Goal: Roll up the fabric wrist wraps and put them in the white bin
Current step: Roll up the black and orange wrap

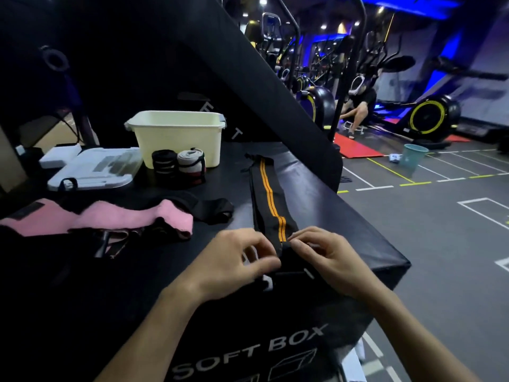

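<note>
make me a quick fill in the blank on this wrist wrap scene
1. Both hands, left hand and right hand, pinch the near end of the black wrap with ____ stripes.
2. Two rolled wraps stand in front of the ____ bin.
3. The unrolled wrap at left is ____.

Missing: orange; white; pink

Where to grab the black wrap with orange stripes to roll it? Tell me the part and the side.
Take the black wrap with orange stripes at its near end, from both sides, as the left hand and right hand pinch it now. It lies flat and straight, running away toward the white bin, so rolling can proceed from here.
</note>
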Demonstrator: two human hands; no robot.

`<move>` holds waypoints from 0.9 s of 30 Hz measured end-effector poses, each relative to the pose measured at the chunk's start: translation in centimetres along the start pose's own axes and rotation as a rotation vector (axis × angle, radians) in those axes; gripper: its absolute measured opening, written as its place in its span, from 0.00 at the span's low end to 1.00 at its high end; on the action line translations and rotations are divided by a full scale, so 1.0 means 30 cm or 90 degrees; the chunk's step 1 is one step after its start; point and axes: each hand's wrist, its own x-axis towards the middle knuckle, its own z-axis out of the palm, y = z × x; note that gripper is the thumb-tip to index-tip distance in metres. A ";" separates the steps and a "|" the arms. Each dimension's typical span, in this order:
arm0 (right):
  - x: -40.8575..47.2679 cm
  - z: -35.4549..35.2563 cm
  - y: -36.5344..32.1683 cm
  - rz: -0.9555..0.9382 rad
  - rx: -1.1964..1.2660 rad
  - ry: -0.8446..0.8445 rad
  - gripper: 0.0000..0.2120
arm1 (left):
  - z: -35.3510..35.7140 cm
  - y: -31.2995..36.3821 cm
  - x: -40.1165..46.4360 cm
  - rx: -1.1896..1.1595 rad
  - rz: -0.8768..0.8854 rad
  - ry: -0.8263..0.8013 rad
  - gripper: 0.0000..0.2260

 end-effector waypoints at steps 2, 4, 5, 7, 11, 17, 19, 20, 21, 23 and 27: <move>-0.014 0.016 0.006 -0.002 -0.002 0.023 0.08 | 0.030 0.013 -0.024 0.058 0.018 -0.049 0.13; -0.022 0.023 0.000 0.018 0.054 0.030 0.05 | 0.066 0.018 -0.039 0.122 0.036 -0.048 0.18; -0.027 0.023 -0.009 0.032 0.097 0.024 0.04 | 0.079 0.020 -0.043 0.136 0.048 -0.037 0.18; -0.039 0.021 -0.023 0.045 0.166 0.021 0.03 | 0.090 0.031 -0.047 0.132 0.077 -0.018 0.12; -0.047 0.018 -0.027 0.073 0.230 0.053 0.03 | 0.084 0.047 -0.044 0.045 0.097 0.005 0.04; -0.043 -0.003 -0.044 0.082 0.276 0.092 0.10 | 0.055 0.052 -0.020 -0.056 0.035 0.078 0.05; -0.043 -0.002 -0.055 0.074 0.282 0.091 0.09 | 0.046 0.058 -0.013 -0.064 0.012 0.070 0.05; -0.044 0.001 -0.061 0.070 0.282 0.089 0.09 | 0.044 0.060 -0.010 -0.062 0.003 0.074 0.04; -0.044 0.004 -0.068 0.064 0.279 0.083 0.08 | 0.043 0.060 -0.005 -0.060 -0.005 0.083 0.05; -0.047 0.008 -0.081 0.055 0.273 0.061 0.09 | 0.041 0.055 0.004 -0.063 -0.022 0.101 0.05; -0.047 0.005 -0.082 0.018 0.196 0.011 0.09 | 0.034 0.040 0.021 -0.118 -0.068 0.086 0.05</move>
